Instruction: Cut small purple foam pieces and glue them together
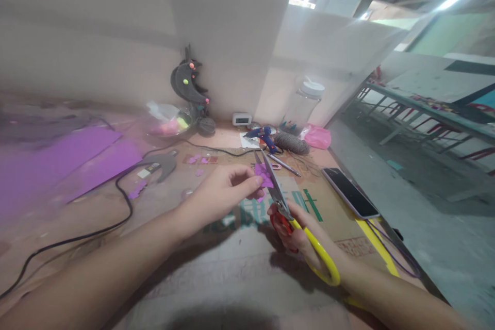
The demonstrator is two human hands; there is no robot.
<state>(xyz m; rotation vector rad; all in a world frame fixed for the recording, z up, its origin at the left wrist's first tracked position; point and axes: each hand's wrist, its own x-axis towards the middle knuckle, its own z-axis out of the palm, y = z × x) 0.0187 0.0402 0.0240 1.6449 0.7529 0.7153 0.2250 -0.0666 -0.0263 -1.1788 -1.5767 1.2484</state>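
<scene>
My left hand (237,184) pinches a small piece of purple paper (264,175) between thumb and fingers. In my right hand (301,232) is a pair of scissors (279,193) with one yellow and one red handle loop. Its blades stand parted and point away from me, right beside the purple piece; whether they touch it I cannot tell. Under both hands lies a cardboard sheet (232,252) with green printed characters. Small purple scraps (199,160) are scattered beyond my left hand, and one more scrap (137,189) lies farther left.
Large purple sheets (96,160) lie at left, near a black cable (127,201). Toward the wall are a dark crescent ornament (185,82), a blue glue gun (263,137), grey yarn (292,143) and a clear bottle (301,108). A phone (350,193) rests by the right edge.
</scene>
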